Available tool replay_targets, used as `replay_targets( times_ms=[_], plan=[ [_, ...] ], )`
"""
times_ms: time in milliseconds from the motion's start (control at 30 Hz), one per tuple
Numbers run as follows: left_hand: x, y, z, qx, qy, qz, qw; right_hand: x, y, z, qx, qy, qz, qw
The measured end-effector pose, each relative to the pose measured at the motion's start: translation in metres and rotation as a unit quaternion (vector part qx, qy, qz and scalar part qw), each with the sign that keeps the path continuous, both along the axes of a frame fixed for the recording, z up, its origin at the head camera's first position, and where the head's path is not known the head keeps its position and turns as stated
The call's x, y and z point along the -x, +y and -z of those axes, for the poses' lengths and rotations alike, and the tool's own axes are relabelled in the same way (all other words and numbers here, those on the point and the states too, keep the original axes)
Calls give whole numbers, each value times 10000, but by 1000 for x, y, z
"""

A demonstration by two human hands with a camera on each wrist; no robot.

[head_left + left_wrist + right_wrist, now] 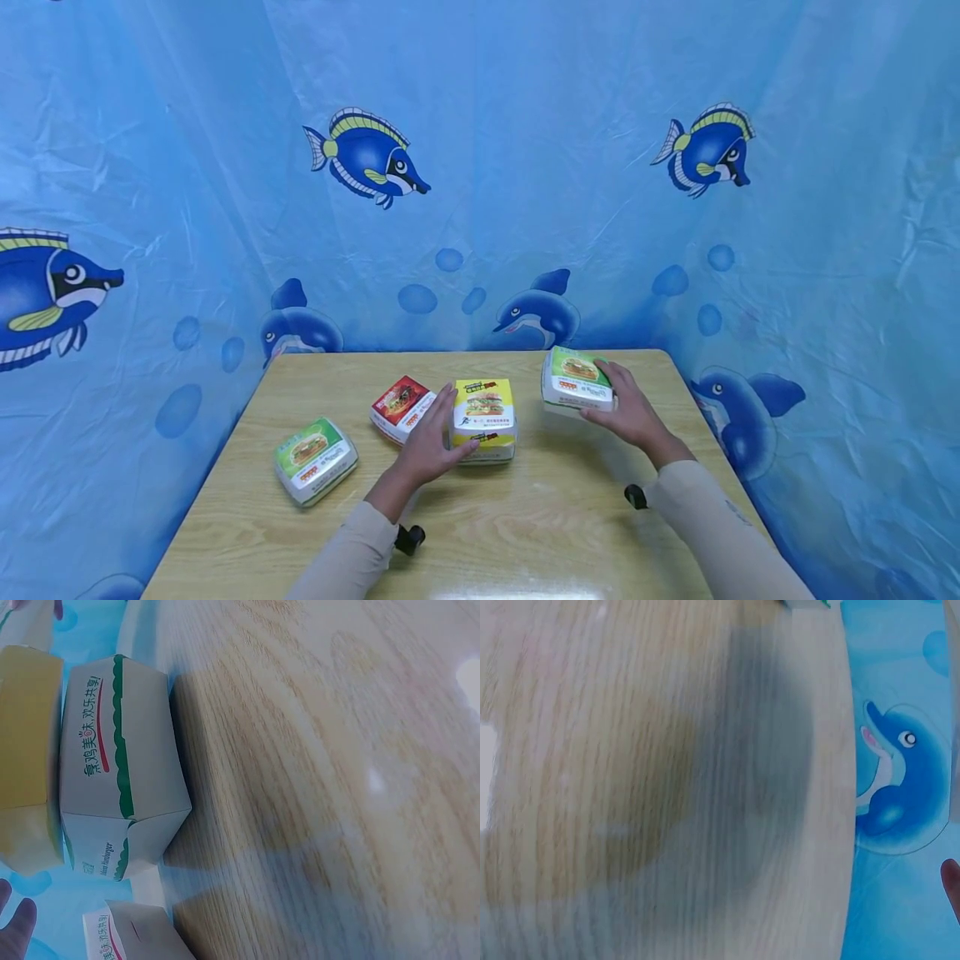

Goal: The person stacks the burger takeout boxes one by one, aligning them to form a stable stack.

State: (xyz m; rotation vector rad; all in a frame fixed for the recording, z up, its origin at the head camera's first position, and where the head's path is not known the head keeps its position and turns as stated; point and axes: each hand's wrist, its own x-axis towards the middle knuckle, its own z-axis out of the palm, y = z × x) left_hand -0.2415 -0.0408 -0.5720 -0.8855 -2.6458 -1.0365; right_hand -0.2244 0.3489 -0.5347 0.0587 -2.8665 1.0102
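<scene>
A green-and-white cardboard burger box is held by the right hand above the far right part of the light wooden table. Its right side is gripped, with the thumb placed at the lower front corner and the fingers at the upper right edge. In the right wrist view, only a fingertip and a pale sliver of box are caught at the right edge, and a soft shadow is cast on the wood.

A yellow-and-white cardboard burger box is set on the table left of the raised one. Its left side is flanked by the left hand, whose thumb and fingers are spread wide; whether the box is touched cannot be told.

Just left of it, partly covered by that hand, a red-and-white box is seen. A second green-and-white box is placed nearer the table's left edge, turned at an angle. The table is backed by a blue plastic curtain printed with fish and dolphins.
</scene>
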Motion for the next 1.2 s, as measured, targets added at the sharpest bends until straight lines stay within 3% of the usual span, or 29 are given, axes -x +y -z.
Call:
replay_targets(
  times_ms=[500, 800, 1000, 1200],
  plan=[
    [-1, -1, 1, 90, -236, -108, 9996, 0, -24, -17, 47, 447, -430, 9981],
    [0, 1, 2, 66, -308, -151, 9994, 0, -43, -31, 209, 445, -582, 9971],
    [0, 3, 1, 67, -445, -233, 9987, -2, -52, -32, 293, 340, -535, 9976],
    [0, 5, 0, -15, -370, -132, 9992, -3, -60, -32, 303, 428, -595, 9968]
  ],
)
